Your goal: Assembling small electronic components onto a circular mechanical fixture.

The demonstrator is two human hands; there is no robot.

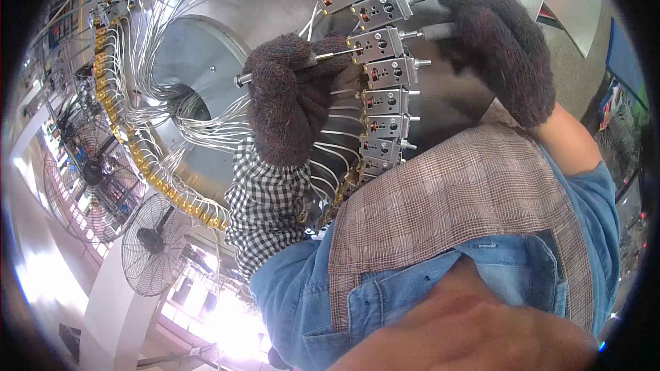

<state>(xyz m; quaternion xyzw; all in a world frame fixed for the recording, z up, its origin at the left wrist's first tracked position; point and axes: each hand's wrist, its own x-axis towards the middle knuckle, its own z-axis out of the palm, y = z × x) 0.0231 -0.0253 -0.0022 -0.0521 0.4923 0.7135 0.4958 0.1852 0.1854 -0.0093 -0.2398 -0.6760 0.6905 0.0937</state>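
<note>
My left hand (pixel 285 99), in a dark knitted glove, is closed around a slim metal screwdriver (pixel 332 55). The tool's thin tip reaches the face of a small metal switch unit (pixel 377 45) with a threaded shaft, one of several in a curved row. On the shaft side of that unit, my right hand (pixel 505 55), gloved alike, is closed on a grey cylindrical piece (pixel 437 31). The piece meets the end of the shaft or lies just beside it; I cannot tell which. Its far end is hidden by the glove.
White wires (pixel 206 124) run from a round metal hub (pixel 210 45) out to the units and to a curved strip of brass-coloured fittings (pixel 137 154). Two black fans (pixel 152 240) stand at the left. A blue panel (pixel 625 62) is at the far right.
</note>
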